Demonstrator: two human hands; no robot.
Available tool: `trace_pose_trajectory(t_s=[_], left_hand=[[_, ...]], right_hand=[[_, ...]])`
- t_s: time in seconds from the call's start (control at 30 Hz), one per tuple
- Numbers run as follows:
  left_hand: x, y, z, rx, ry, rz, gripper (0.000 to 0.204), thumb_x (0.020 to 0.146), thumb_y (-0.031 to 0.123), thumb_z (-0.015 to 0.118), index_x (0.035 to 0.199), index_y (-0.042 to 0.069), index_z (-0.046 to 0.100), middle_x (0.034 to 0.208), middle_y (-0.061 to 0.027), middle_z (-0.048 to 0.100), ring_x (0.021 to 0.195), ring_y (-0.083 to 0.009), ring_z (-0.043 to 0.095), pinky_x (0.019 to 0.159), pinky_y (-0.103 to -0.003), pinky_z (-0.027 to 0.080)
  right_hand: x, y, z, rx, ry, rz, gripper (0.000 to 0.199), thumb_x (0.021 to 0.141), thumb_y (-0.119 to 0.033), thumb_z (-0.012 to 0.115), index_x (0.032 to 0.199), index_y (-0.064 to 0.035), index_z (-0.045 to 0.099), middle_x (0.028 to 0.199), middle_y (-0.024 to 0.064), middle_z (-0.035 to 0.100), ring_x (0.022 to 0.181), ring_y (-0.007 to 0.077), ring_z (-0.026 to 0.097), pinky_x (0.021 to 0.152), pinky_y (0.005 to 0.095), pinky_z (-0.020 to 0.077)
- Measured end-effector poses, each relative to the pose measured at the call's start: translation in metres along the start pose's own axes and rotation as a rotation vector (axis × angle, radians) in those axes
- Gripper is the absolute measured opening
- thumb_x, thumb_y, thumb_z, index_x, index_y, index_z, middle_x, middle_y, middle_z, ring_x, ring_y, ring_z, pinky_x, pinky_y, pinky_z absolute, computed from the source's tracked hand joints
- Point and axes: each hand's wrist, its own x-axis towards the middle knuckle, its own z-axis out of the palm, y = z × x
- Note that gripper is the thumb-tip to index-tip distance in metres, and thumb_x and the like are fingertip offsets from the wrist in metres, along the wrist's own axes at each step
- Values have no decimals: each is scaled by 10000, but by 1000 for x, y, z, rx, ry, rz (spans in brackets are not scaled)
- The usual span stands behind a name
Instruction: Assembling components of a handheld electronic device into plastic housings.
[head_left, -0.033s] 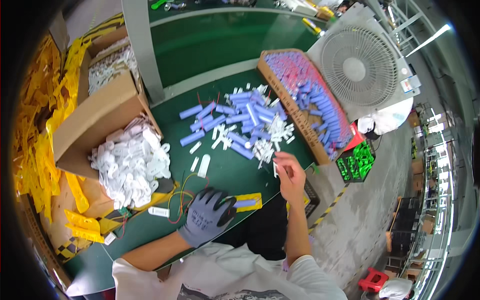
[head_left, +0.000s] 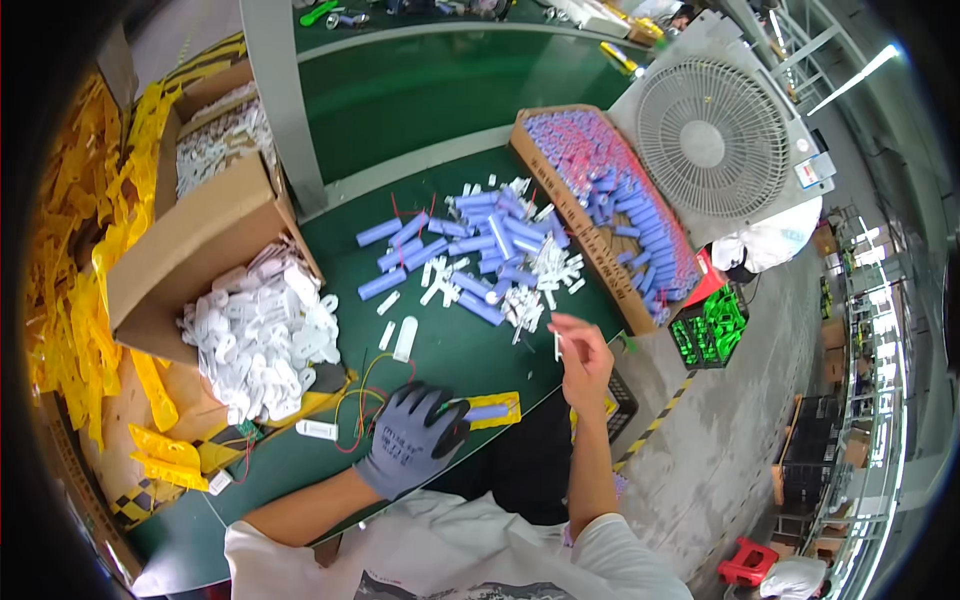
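Observation:
My left hand (head_left: 415, 430), in a grey glove with dark fingertips, is curled over the left end of a yellow plastic casing (head_left: 508, 411) near the table's front edge. A purple cylindrical battery (head_left: 487, 412) lies in that casing; its left end is hidden by the glove. My bare right hand (head_left: 584, 362) is raised to the right of it, thumb and fingers pinching a small white strip (head_left: 558, 346). Beyond the hands lies a heap of purple batteries (head_left: 500, 235), with small white pieces (head_left: 522, 308) scattered among them. Thin red and yellow wires (head_left: 362, 400) loop beside the glove.
A cardboard box (head_left: 628, 285) of batteries stands at the right, before a large grey fan (head_left: 705, 140). White plastic parts (head_left: 260, 335) spill from a carton (head_left: 190, 240) at left, near yellow casings (head_left: 75, 280). A green-filled crate (head_left: 712, 330) sits lower right.
The view has shifted slightly. My right hand has turned a little, still pinching the white strip; my left hand stays on the yellow casing.

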Motion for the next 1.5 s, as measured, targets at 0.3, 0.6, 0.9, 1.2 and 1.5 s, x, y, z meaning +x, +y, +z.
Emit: trace_pose_trajectory(t_s=[0.3, 0.6, 0.9, 1.2, 1.5], left_hand=[[10, 2, -8, -53, -1, -23, 373, 699, 201, 745, 1041, 133, 612, 1064, -101, 580, 962, -294, 567, 855, -435, 458], [7, 1, -7, -55, 6, -13, 369, 705, 232, 750, 1042, 137, 634, 1059, -97, 579, 958, -287, 571, 854, -433, 463], [8, -1, -5, -51, 26, -23, 360, 707, 227, 747, 1037, 138, 633, 1049, -90, 578, 946, -278, 571, 843, -427, 468], [5, -2, -2, -56, 74, -25, 360, 720, 227, 733, 1051, 137, 626, 1054, -82, 569, 936, -266, 571, 843, -416, 474], [-3, -2, 3, -54, 39, -57, 352, 792, 297, 661, 1101, 147, 584, 1080, -100, 552, 990, -280, 543, 888, -409, 444]], right_hand=[[-7, 8, -15, 364, 230, 108, 109, 935, -61, 556, 1041, -37, 548, 949, 48, 580, 795, 92, 549, 688, 222, 447], [-55, 2, -23, 0, 110, 300, 152, 909, -68, 610, 1024, 27, 641, 803, 19, 627, 697, 70, 575, 627, 204, 458], [-50, -40, -6, -504, -173, 95, 73, 805, -66, 719, 829, -7, 686, 749, 49, 650, 617, 113, 599, 536, 242, 458], [-31, -34, 3, -507, -367, -116, 107, 752, -61, 767, 812, -15, 691, 730, 63, 645, 588, 140, 608, 510, 252, 440], [-32, -42, 1, -551, -508, 12, 63, 750, -68, 752, 780, -30, 711, 716, 72, 647, 610, 177, 609, 554, 271, 448]])
